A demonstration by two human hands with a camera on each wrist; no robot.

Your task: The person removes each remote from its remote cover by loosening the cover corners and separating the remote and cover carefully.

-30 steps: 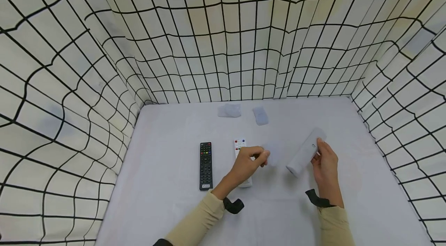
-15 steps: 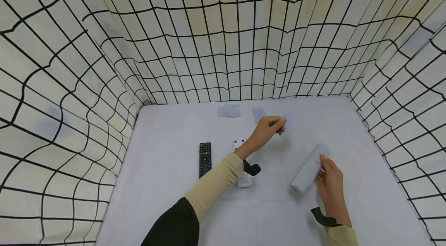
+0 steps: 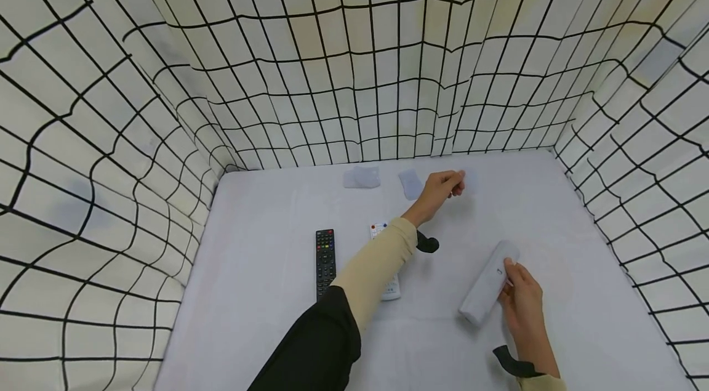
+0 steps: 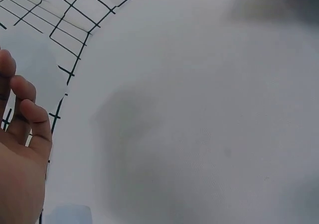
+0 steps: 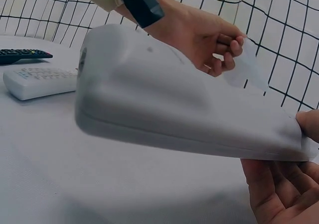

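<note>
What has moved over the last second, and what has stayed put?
The left hand carried a thin translucent cover, pinched in its fingers, from near the white remote to the far edge of the table, beside two similar pieces there. The right hand kept its grip on the grey remote, drawing it slightly nearer. The black remote and white remote stayed put.

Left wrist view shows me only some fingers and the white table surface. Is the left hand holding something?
Observer: Yes. The left hand pinches a thin translucent plastic piece above the table's far side.
Operator: What does the right hand do?
Observer: The right hand grips a long white plastic remote at its far end.
Operator: Is anything else lying near?
Observer: A black rectangular remote control lies left of the left forearm.
</note>
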